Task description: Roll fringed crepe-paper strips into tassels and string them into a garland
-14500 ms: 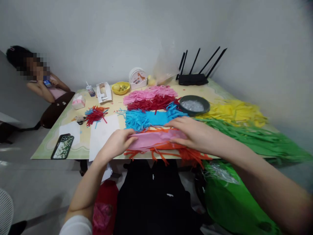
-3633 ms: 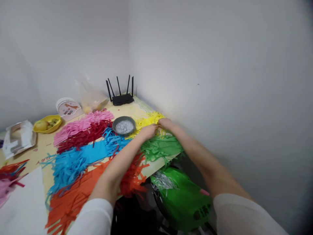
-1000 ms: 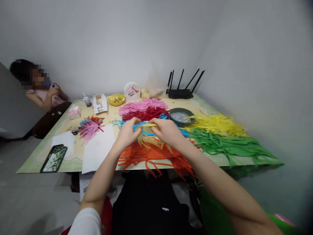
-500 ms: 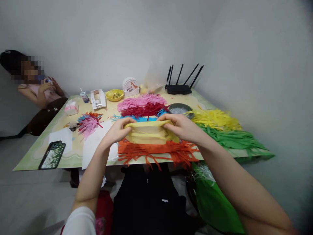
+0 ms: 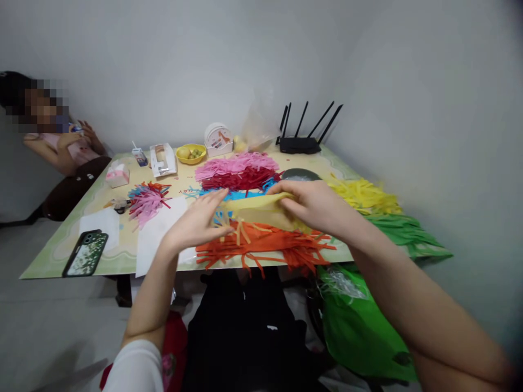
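Note:
In my right hand (image 5: 312, 204) the fingers pinch one end of a yellow fringed strip (image 5: 261, 208), thin and cloth-like, slightly blurred by motion. My left hand (image 5: 202, 218) is beside its other end, thumb and fingers spread apart. The strip hangs over a pile of orange fringed strips (image 5: 261, 242) at the table's near edge. Just behind are blue strips (image 5: 208, 195), then dark red strips (image 5: 232, 181) and pink strips (image 5: 241, 163). Yellow strips (image 5: 368, 196) and green strips (image 5: 404, 234) lie right of my right hand.
On the table (image 5: 49, 256) are a phone (image 5: 85, 253), white paper (image 5: 153, 234), a multicoloured tassel bunch (image 5: 149, 201), a yellow fruit bowl (image 5: 191, 154) and a dark bowl (image 5: 302, 175). A black router (image 5: 300, 145) stands at the back. A person (image 5: 75, 149) sits at left; a green bag (image 5: 359, 326) hangs at right.
My left hand has let go of the yellow strip and opened. My right hand still grips it, and the strip's left end has come loose and slants.

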Demonstrator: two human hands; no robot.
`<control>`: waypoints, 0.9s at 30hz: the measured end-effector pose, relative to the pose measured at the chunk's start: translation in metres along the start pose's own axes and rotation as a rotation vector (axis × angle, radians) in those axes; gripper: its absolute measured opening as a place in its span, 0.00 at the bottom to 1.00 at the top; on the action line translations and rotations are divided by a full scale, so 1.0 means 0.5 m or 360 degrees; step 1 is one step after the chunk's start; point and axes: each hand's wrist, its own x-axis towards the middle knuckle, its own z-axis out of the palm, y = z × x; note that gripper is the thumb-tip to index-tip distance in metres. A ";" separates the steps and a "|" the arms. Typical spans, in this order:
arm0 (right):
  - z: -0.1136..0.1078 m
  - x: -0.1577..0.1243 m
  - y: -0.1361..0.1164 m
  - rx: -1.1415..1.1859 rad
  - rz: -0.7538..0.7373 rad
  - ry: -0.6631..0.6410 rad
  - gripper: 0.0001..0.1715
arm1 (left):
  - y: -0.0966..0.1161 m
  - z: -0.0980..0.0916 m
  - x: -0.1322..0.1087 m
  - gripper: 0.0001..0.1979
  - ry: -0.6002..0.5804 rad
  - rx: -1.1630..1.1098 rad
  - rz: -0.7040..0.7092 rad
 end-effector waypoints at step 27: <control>-0.016 -0.073 0.029 0.0416 -0.0004 0.0014 0.21 | 0.009 0.070 0.015 0.20 0.0000 -0.1057 -0.0105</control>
